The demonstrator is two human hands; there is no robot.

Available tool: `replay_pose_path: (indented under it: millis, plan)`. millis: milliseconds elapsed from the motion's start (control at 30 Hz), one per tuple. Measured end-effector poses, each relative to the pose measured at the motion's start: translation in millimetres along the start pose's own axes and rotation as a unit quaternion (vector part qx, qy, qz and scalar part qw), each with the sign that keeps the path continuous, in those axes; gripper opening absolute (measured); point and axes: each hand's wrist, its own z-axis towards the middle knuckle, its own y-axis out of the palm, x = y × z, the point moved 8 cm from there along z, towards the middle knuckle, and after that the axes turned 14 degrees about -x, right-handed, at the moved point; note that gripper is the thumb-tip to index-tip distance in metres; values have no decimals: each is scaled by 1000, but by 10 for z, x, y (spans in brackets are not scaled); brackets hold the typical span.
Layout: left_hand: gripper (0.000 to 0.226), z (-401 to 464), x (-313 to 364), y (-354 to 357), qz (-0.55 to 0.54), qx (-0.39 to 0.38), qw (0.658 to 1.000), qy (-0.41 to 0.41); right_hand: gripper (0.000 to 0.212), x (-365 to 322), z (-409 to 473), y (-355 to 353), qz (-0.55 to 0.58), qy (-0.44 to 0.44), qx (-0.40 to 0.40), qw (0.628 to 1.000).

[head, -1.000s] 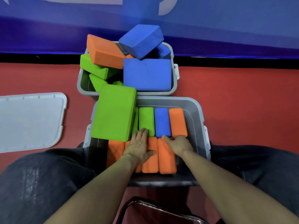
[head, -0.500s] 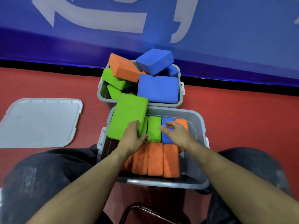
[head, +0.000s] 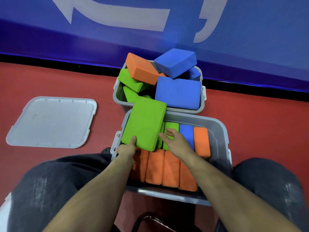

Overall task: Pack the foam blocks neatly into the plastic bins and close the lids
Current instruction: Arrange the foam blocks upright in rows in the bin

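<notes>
We see a red floor (head: pixel 250 124) carrying everything here, edged at the far side by a black strip and a blue surface with pale markings. Directly on it stand two grey bins, the near bin (head: pixel 219 136) touching the far bin (head: pixel 117 94). A pale lid (head: pixel 51 122) lies flat, well apart to the left.

Red floor (head: pixel 50 77), blue wall (head: pixel 250 47), metal chair frame (head: pixel 150 220)
</notes>
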Motion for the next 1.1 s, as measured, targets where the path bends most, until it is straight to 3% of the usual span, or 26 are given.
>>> replay_pose_path:
  millis: [167,300,433,600,767,867,900,1000,1033,1100]
  plan:
    - [112,112,-116,112,-90,-77,993,-10,62,15,44,90,-7,5,-8,1000]
    - [94,-309,190,258,-129,-108,986,19,64,-18,24,21,-6,-6,-2,1000]
    - [50,-719,548,429,-210,-102,969,79,60,-191,-71,-133,21,-40,32,998]
    - [47,-1059,877,568,-170,-90,968,163,50,-489,-268,-383,27,-97,73,992]
    - [88,-1263,1180,765,-54,-101,966,233,55,-640,-434,-621,38,-132,90,986]
    - [44,-1475,1279,1129,35,-165,948,269,58,-669,-548,-759,23,-136,92,986]
    - [38,-1538,1274,1259,51,-184,942,275,62,-655,-572,-802,12,-132,89,987]
    - [71,-1602,1194,1531,66,-229,933,269,86,-534,-662,-968,4,-105,89,990]
    - [73,-1588,1161,1599,70,-245,933,256,94,-492,-701,-1029,3,-98,91,991]
    - [55,-1672,1111,1761,86,-286,926,229,97,-399,-805,-1156,6,-91,97,991]
